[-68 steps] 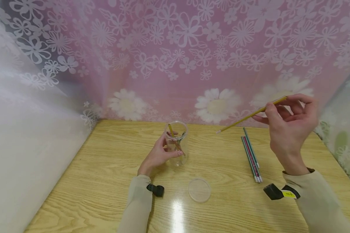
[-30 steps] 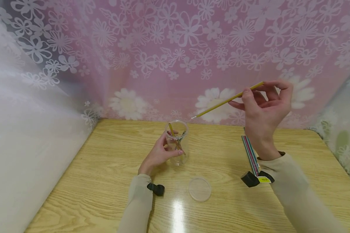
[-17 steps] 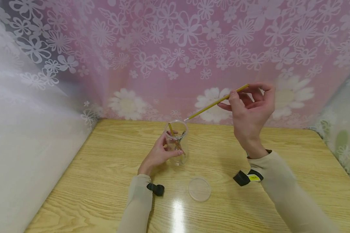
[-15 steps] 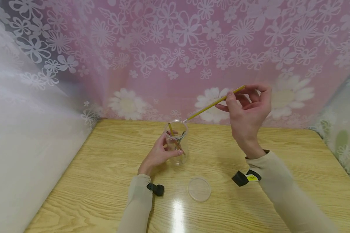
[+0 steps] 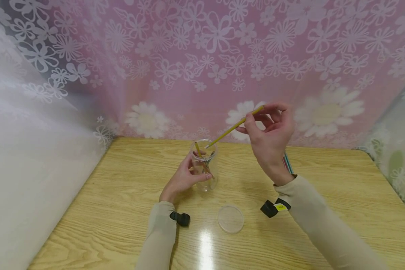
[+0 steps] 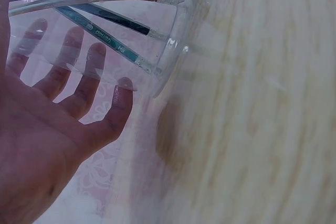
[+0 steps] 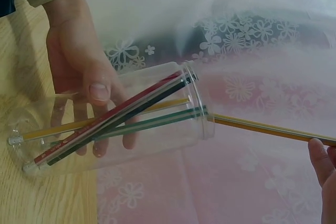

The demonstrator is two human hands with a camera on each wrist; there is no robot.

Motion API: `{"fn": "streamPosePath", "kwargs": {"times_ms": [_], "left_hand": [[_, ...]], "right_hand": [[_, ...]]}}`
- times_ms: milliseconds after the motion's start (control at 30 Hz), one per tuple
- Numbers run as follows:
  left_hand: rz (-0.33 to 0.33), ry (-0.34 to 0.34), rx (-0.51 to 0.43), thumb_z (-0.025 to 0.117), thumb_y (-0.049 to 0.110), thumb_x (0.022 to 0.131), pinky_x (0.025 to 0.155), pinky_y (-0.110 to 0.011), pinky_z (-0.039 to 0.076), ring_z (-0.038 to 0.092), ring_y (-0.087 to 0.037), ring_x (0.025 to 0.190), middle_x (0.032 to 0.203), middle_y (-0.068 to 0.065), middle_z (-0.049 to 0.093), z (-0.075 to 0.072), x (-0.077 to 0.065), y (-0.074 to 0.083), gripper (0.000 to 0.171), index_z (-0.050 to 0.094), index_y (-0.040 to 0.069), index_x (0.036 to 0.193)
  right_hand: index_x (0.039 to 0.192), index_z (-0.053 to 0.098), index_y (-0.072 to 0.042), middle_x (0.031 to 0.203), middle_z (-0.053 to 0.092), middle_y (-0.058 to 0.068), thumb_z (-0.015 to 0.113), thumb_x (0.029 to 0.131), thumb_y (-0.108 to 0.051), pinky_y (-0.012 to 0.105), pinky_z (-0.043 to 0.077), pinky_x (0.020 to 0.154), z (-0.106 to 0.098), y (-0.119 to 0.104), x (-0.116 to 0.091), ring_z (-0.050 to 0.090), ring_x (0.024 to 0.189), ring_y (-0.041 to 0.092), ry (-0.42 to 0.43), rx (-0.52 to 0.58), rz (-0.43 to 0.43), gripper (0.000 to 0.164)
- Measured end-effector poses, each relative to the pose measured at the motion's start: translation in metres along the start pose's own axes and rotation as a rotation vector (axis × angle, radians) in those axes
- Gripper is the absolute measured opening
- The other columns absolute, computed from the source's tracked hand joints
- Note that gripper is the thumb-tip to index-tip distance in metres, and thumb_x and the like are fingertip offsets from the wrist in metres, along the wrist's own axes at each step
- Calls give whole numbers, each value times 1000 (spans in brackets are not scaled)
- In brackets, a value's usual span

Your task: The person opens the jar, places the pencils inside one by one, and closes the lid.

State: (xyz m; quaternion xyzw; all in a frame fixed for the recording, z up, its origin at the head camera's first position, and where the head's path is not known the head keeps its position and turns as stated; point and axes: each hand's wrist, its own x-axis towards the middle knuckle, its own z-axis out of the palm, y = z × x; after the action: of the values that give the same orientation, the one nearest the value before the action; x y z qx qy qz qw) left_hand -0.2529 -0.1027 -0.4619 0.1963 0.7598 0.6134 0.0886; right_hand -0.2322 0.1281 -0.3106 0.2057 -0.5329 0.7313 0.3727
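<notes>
A clear plastic jar (image 5: 200, 167) stands upright on the wooden table. My left hand (image 5: 183, 178) grips its side, thumb in front and fingers behind. Inside lean several pencils, among them a red pencil (image 7: 113, 114), a green pencil (image 7: 157, 123) and a yellow one, erasers down; the left wrist view shows green pencils (image 6: 102, 35) near the jar's base. My right hand (image 5: 271, 137) pinches another yellow pencil (image 5: 227, 132) between thumb and fingers. That pencil slants down to the left, its white eraser end at the jar's mouth.
A round clear lid (image 5: 230, 219) lies flat in front of the jar. More pencils (image 5: 287, 164) lie to the right, partly hidden behind my right wrist. A pink floral curtain (image 5: 202, 75) hangs along the table's back edge.
My right hand has carried the yellow pencil leftward from the right side, bringing its eraser end to the jar's mouth. The left hand and jar have stayed in place.
</notes>
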Motion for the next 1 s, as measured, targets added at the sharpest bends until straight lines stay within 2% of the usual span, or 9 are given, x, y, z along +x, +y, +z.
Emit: {"fn": "streamPosePath", "kwargs": {"times_ms": [133, 367, 500, 733, 1000], "left_hand": [[-6, 3, -6, 84, 20, 86, 101, -47, 51, 56, -22, 124, 136, 1, 59, 0, -1, 0, 71, 47, 40, 143], [-19, 10, 0, 85, 22, 86, 103, -49, 51, 56, -21, 126, 136, 2, 59, 1, -2, 1, 71, 47, 39, 144], [-22, 9, 8, 85, 22, 86, 102, -47, 52, 56, -21, 127, 138, 4, 59, 1, 0, 1, 71, 47, 38, 144], [-24, 5, 10, 85, 23, 86, 102, -49, 52, 57, -23, 128, 140, 2, 59, 0, 1, 1, 67, 48, 33, 142], [-20, 2, 24, 85, 26, 86, 99, -46, 54, 58, -22, 126, 137, 2, 59, -1, 0, 0, 65, 48, 35, 140]], "right_hand": [[107, 53, -10, 93, 62, 9, 66, 85, 16, 38, 63, 61, 4, 5, -4, 68, 79, 24, -34, -5, -10, 36], [108, 50, 3, 91, 61, 5, 66, 84, 16, 38, 63, 60, 7, 17, -8, 68, 78, 21, -54, -14, -18, 32], [107, 51, 1, 92, 61, 3, 66, 85, 16, 35, 63, 61, 7, 24, -9, 68, 78, 19, -72, -51, -20, 31], [107, 53, -6, 91, 61, 0, 64, 84, 19, 35, 63, 60, 11, 32, -13, 68, 78, 15, -93, -66, 26, 36], [108, 46, 8, 89, 60, -1, 63, 82, 21, 41, 62, 59, 16, 42, -19, 67, 76, 16, -137, -105, 62, 33]]}}
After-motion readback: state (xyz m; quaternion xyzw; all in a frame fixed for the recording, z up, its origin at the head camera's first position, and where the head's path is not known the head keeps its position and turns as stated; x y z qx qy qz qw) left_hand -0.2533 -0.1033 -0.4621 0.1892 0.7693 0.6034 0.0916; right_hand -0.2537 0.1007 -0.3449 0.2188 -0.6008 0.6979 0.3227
